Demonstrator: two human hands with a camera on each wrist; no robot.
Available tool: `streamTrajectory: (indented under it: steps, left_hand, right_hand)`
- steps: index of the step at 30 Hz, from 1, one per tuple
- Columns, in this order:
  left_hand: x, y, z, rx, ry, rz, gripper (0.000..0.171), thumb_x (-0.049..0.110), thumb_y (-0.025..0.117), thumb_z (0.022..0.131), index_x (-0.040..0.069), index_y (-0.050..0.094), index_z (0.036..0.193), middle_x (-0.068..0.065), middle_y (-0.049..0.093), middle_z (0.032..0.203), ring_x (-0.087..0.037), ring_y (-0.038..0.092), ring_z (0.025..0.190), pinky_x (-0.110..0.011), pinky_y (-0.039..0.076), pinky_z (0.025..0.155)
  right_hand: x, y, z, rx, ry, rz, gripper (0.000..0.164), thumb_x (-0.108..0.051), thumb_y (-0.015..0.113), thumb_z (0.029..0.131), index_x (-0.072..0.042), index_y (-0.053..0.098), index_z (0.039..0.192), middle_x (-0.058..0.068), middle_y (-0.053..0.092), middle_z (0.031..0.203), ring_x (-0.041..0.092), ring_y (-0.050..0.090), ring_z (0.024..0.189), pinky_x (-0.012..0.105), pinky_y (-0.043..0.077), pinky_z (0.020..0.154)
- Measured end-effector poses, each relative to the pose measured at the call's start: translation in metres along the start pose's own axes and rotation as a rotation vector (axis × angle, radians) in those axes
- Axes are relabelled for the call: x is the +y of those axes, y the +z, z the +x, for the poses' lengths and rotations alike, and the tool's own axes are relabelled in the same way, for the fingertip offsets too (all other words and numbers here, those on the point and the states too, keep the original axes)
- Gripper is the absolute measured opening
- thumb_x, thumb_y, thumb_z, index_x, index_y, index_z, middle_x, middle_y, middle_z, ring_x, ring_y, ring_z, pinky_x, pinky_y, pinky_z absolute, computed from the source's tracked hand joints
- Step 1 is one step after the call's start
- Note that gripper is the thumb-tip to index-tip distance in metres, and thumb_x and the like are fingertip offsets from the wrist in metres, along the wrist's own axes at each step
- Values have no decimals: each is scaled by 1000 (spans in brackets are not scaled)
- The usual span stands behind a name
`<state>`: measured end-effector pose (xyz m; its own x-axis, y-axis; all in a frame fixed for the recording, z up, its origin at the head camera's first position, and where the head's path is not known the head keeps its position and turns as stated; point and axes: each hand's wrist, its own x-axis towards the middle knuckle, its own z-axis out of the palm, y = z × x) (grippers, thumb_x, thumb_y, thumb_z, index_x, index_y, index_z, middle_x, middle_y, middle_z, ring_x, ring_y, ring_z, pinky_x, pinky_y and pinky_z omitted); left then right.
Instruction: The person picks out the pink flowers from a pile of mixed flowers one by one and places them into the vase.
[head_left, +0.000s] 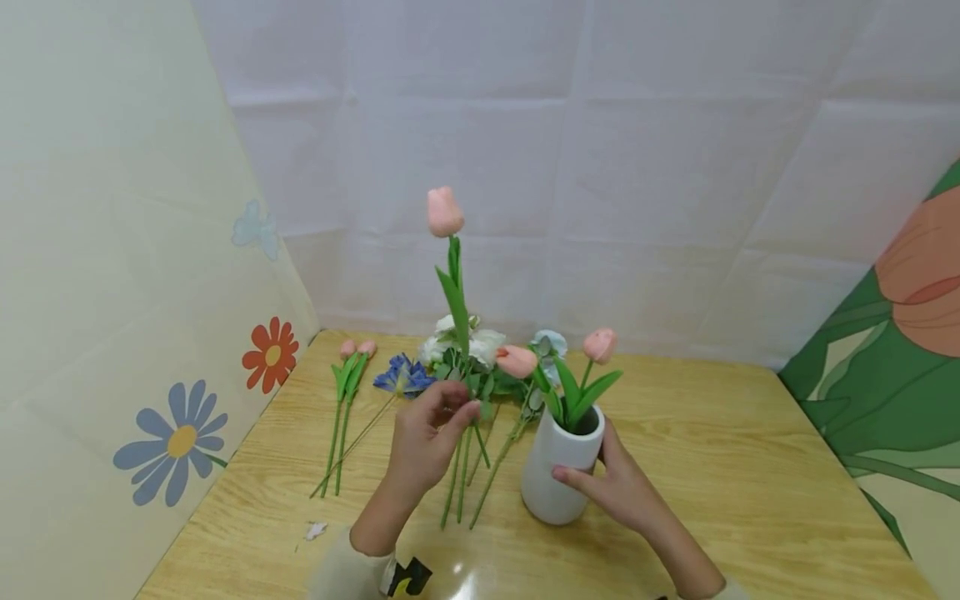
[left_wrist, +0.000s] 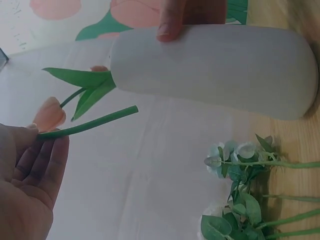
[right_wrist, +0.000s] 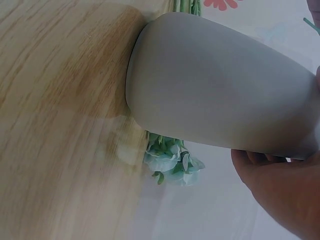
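My left hand pinches the green stem of a pink tulip between thumb and fingers, with the bloom held up high. In the left wrist view, the cut end of that stem points toward the mouth of a white vase. My right hand grips the vase around its upper side, thumb in front. Two pink tulips stand in the vase: one bloom upright, the other leaning left over the rim. Green leaves spread out of the opening.
Left of the vase lie white flowers, a blue flower and two more pink tulips. Pale blue flowers lie behind the vase. A white scrap sits on the wooden table at front left.
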<state>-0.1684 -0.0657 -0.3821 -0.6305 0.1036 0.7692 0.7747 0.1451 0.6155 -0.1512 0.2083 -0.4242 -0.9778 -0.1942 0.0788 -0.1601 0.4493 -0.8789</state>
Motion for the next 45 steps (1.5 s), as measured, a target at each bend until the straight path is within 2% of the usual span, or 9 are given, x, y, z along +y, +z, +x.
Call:
streamTrajectory:
  steps: [8,17,26,31,37,45]
  left_hand:
    - [13,12,6,-19,14,-71,13,-10,69,89,-2,65,100,-14,71,88,-25,73,75,-29,61,65]
    - [19,18,13,-41,32,-74,14,-8,70,89,-4,65,102,-14,70,88,-24,73,77,-30,62,67]
    - [23,26,26,-63,107,-86,16,-8,69,91,-3,65,105,-14,72,91,-22,74,78,-28,62,69]
    - [26,33,35,-35,165,-94,17,-9,69,90,-3,64,105,-15,71,90,-24,74,78,-28,62,71]
    - [29,42,43,12,209,-126,16,-11,68,89,-5,63,103,-17,70,88,-28,71,71,-29,61,60]
    - [31,51,49,42,209,-93,16,-9,69,90,-5,64,104,-17,71,91,-23,74,74,-24,61,66]
  right_hand:
    - [1,0,0,3,-15,6,100,-29,80,89,-10,12,160,25,36,156,46,41,139,65,39,108]
    - [3,0,0,-3,-8,5,101,-32,79,89,-10,11,160,25,34,157,48,39,140,66,37,109]
    - [5,1,-1,1,-10,9,100,-31,79,89,-9,13,159,25,35,156,48,39,140,67,36,110]
    - [2,0,-1,2,-20,22,98,-29,79,89,-8,13,159,26,36,155,48,41,139,66,37,109]
    - [1,0,-1,8,-20,23,98,-28,80,89,-9,14,159,25,37,156,47,41,140,65,38,109]
    - [1,1,-1,19,-41,17,97,-27,80,89,-8,16,159,26,38,155,47,41,139,66,37,109]
